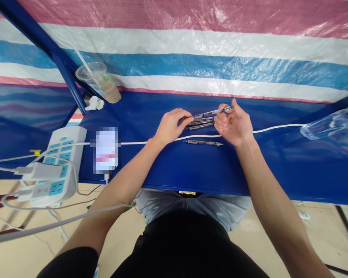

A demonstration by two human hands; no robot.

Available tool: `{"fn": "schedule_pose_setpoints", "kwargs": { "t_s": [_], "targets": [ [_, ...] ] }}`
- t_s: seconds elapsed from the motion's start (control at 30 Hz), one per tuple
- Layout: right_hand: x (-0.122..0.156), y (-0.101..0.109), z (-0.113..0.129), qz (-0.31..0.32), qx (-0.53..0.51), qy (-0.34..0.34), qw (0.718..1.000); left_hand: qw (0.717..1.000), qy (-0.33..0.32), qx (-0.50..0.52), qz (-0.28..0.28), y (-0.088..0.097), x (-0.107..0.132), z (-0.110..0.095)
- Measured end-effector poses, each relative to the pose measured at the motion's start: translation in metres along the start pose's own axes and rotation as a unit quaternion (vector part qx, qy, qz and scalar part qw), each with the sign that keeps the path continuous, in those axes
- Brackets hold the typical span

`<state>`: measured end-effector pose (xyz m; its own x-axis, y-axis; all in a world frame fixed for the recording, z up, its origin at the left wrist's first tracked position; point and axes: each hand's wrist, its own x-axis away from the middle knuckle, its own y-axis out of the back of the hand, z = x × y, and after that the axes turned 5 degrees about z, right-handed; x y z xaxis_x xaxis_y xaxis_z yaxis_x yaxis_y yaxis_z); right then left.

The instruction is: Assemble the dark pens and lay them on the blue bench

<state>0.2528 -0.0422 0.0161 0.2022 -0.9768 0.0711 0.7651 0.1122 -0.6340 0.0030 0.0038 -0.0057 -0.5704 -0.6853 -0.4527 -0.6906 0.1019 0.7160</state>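
1. Right hand point(234, 123): thumb and fingers pinch a raised retractable pen point(211, 112) near its far end, above the blue tabletop point(278, 173)
2. Left hand point(171, 125): fingers curl towards the pen's near end; the thumb is hidden, so a firm grip cannot be told
3. Stacked pens point(201, 123): a small, close group lies directly under the raised pen, just beside the left fingertips
4. Loose pen point(203, 143): lies alone on the tabletop, nearer the person, with a white cable point(278, 127) running between it and the stacked pens
5. Risk at the hands: a slack pinch could let the raised pen slip, and a drop could scatter the stacked pens
6. Risk at the cable: the wrists lie close to it, so a dragging forearm could pull it across the loose pen or shift a connected phone point(106, 150), whose screen is blurred
7. Risk at the left of the tabletop: a wide arm movement could catch the plastic cup point(98, 82), which holds a pale drink and stands near the edge, and a spill could reach the power strip point(64, 154)
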Motion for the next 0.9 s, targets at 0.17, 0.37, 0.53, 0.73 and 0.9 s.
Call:
{"fn": "schedule_pose_setpoints", "kwargs": {
  "t_s": [0.17, 0.37, 0.53, 0.73, 0.9],
  "targets": [
    [0.0006, -0.0018, 0.0004, -0.010, 0.003, -0.002, 1.000, 1.000, 0.002, 0.001, 0.001, -0.0003, -0.0002, 0.0000],
    [0.0008, -0.0024, 0.0002, -0.002, -0.010, 0.000, 1.000, 1.000, -0.004, 0.004, -0.001, -0.0003, 0.0000, 0.0005],
    [0.0002, -0.0008, 0.0003, -0.010, 0.006, -0.004, 1.000, 1.000, -0.002, 0.002, 0.000, -0.0007, 0.0001, 0.0005],
    [0.0003, 0.0002, 0.0001, 0.002, -0.001, 0.001, 1.000, 1.000, 0.000, 0.001, 0.001, -0.0002, 0.0000, -0.0003],
    [-0.0001, 0.0006, 0.0007, -0.008, 0.014, -0.007, 1.000, 1.000, -0.001, 0.001, 0.002, -0.0004, 0.0001, 0.0002]
  ]
}}
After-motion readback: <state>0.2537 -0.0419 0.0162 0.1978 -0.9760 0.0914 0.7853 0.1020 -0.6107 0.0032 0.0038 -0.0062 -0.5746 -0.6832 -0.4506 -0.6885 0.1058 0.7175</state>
